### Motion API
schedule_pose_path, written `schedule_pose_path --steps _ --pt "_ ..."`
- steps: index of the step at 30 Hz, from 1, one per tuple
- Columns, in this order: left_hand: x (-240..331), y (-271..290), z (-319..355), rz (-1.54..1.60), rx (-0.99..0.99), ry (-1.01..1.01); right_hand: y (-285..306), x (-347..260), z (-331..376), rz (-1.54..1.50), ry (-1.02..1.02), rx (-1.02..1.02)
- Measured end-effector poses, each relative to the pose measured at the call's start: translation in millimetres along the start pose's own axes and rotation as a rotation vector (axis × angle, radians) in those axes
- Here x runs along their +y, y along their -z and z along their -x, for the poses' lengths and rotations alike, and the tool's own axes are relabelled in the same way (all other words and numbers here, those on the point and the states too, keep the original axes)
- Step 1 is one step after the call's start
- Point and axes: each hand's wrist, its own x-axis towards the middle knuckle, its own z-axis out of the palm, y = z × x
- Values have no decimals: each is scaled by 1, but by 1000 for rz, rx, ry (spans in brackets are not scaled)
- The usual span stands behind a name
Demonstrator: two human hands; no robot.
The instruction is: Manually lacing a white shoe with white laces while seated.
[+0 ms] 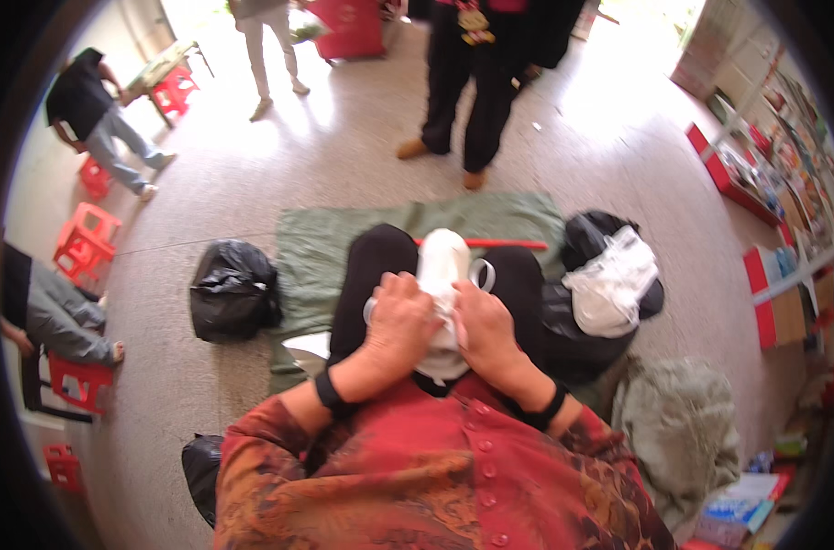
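Hands meet on the lap: the left hand (400,316) and the right hand (484,332) lie side by side, fingers curled down and clamped on a white cloth item (441,275) that rests between the person's black-trousered knees. Both wrists wear black bands, and the forearms come up from red patterned sleeves, elbows bent inward. What the white item is cannot be made out; it may be a garment or a soft bag. Under the legs lies a green sheet (316,247) spread on a speckled grey floor (252,174). A black bag (233,291) sits to the left of it, a white plastic bag (611,284) atop dark bags to the right. Red plastic stools (85,236) stand along the left wall, shelves (784,174) along the right, and other people stand farther off.
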Motion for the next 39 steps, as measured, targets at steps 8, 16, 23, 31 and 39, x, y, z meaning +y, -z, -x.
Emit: schedule_pose_path --steps 8,16,23,31,39 --pt "12 -56 13 125 -13 7 12 -3 23 -48 -117 -1" --pt "3 -23 8 329 106 191 14 2 22 -211 -139 22" --pt "-28 6 -9 1444 183 507 20 32 17 -1032 -482 164" --pt "-55 44 28 1006 -270 700 194 106 82 -1236 -603 677" --pt "-6 -10 -15 461 -145 227 165 114 93 -1115 -755 672"
